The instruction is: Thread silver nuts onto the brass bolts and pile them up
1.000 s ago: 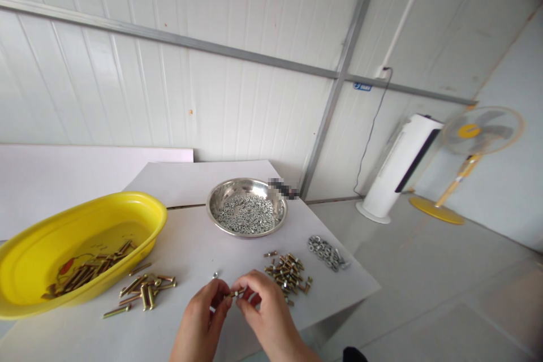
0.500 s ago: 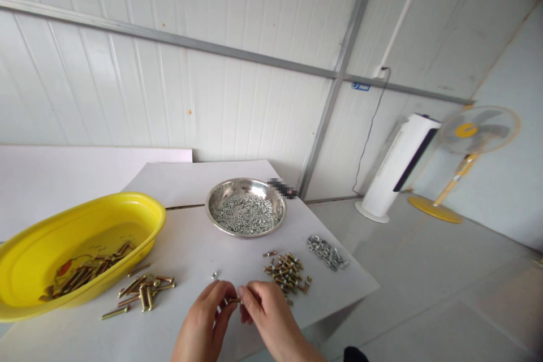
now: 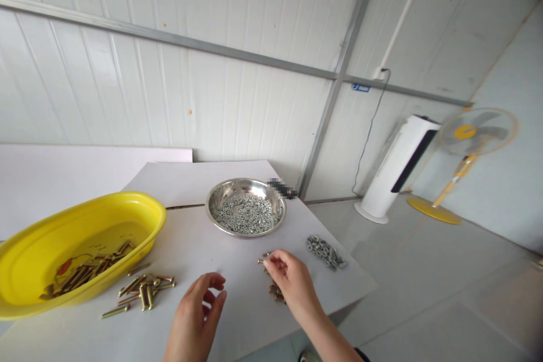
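Observation:
My right hand [image 3: 291, 278] pinches a brass-coloured bolt [image 3: 260, 261] between thumb and fingertips, its head sticking out to the left. Beneath that hand is a pile of similar bolts [image 3: 276, 293], some with nuts on them, largely covered by my palm. Another bolt [image 3: 266, 254] lies just beyond my fingertips. Over the table to the left, my left hand [image 3: 201, 308] is curved, thumb and fingers apart, with nothing visible between them. Loose long bolts [image 3: 146, 291] are heaped farther left.
A yellow tub [image 3: 139, 203] with more bolts stands on the left of the white table [image 3: 190, 249]. Behind my hands is a steel bowl [image 3: 246, 232] of nuts. Small silver nuts [image 3: 324, 251] lie in a cluster near the table's right edge. A standing fan [image 3: 464, 153] is on the floor.
My hands have parted: the right one has moved right and forward with the bolt, over the pile. The single nut in front of my left hand no longer shows.

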A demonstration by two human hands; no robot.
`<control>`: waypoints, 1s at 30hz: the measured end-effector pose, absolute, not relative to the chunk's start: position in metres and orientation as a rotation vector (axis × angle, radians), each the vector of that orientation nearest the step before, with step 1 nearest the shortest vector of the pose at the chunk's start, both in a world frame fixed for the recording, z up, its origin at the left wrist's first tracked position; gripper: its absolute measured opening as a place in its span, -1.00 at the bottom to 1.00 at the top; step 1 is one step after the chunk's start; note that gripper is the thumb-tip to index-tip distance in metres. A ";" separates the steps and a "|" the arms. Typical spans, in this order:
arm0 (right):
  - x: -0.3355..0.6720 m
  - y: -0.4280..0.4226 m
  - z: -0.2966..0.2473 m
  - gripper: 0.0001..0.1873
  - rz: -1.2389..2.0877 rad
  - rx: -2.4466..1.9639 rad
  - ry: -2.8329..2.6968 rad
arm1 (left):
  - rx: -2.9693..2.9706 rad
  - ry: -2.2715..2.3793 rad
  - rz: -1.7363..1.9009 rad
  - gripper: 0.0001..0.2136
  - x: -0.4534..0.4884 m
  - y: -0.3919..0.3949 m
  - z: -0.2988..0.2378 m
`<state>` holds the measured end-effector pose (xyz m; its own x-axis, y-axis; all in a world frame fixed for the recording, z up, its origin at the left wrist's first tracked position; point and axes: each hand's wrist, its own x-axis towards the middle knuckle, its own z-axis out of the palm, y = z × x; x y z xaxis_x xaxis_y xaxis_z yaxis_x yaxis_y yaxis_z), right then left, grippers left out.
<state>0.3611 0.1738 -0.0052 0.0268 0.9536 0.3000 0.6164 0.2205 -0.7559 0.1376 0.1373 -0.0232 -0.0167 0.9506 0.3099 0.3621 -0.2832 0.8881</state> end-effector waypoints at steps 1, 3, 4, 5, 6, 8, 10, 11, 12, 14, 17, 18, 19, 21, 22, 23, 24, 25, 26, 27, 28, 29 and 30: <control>0.364 0.177 -0.008 -0.81 0.484 -1.496 -1.683 | 1.697 1.370 1.283 -0.84 0.138 0.137 -0.024; 0.367 0.181 -0.011 -0.89 0.410 -1.515 -1.691 | 1.746 1.368 1.225 -0.85 0.137 0.137 -0.023; 0.368 0.182 -0.012 -0.92 0.371 -1.523 -1.698 | 1.775 1.367 1.185 -0.86 0.136 0.137 -0.022; 0.368 0.183 -0.013 -0.94 0.334 -1.529 -1.708 | 1.803 1.364 1.143 -0.86 0.135 0.136 -0.021; 0.368 0.184 -0.013 -0.95 0.304 -1.533 -1.718 | 1.827 1.360 1.105 -0.86 0.135 0.136 -0.020; 0.367 0.185 -0.014 -0.96 0.256 -1.536 -1.737 | 1.862 1.352 1.049 -0.85 0.133 0.135 -0.019; 0.366 0.187 -0.016 -0.97 0.220 -1.541 -1.748 | 1.891 1.349 1.026 -0.85 0.132 0.134 -0.018; 0.365 0.188 -0.017 -0.97 0.205 -1.544 -1.753 | 1.908 1.346 1.019 -0.85 0.132 0.134 -0.018; 0.364 0.189 -0.018 -0.96 0.192 -1.547 -1.757 | 1.923 1.343 1.016 -0.85 0.132 0.134 -0.018; 0.363 0.192 -0.020 -0.96 0.167 -1.553 -1.765 | 1.941 1.341 1.022 -0.85 0.132 0.133 -0.019; 0.362 0.194 -0.023 -0.96 0.139 -1.563 -1.779 | 1.922 1.367 1.095 -0.84 0.130 0.133 -0.019; 0.362 0.195 -0.024 -0.94 0.133 -1.567 -1.784 | 1.910 1.377 1.122 -0.84 0.128 0.134 -0.018; 0.363 0.195 -0.025 -0.93 0.129 -1.571 -1.789 | 1.894 1.387 1.148 -0.84 0.124 0.134 -0.017; 0.363 0.195 -0.026 -0.89 0.124 -1.577 -1.800 | 1.847 1.413 1.182 -0.85 0.115 0.137 -0.015; 0.363 0.196 -0.026 -0.87 0.123 -1.580 -1.805 | 1.808 1.438 1.209 -0.85 0.109 0.138 -0.014; 0.363 0.196 -0.026 -0.86 0.123 -1.581 -1.810 | 1.758 1.470 1.236 -0.83 0.103 0.140 -0.012; 0.363 0.196 -0.027 -0.86 0.124 -1.581 -1.815 | 1.704 1.495 1.261 -0.82 0.097 0.142 -0.012; 0.363 0.196 -0.027 -0.86 0.126 -1.579 -1.819 | 1.642 1.506 1.283 -0.79 0.092 0.143 -0.011; 0.363 0.196 -0.027 -0.86 0.128 -1.577 -1.821 | 1.575 1.505 1.296 -0.77 0.088 0.144 -0.011; 0.363 0.196 -0.027 -0.86 0.129 -1.572 -1.823 | 1.511 1.499 1.312 -0.75 0.084 0.145 -0.012; 0.362 0.196 -0.027 -0.86 0.129 -1.567 -1.824 | 1.455 1.495 1.326 -0.73 0.082 0.145 -0.013; 0.362 0.195 -0.027 -0.86 0.129 -1.561 -1.824 | 1.413 1.493 1.338 -0.72 0.081 0.145 -0.014; 0.361 0.194 -0.026 -0.85 0.129 -1.554 -1.822 | 1.388 1.495 1.345 -0.72 0.080 0.145 -0.016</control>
<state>0.3609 0.1942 -0.0260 -0.0073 0.8912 0.4535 0.8186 0.2658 -0.5092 0.0803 0.1451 -0.0160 -0.1962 0.9676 0.1588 0.2599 -0.1048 0.9599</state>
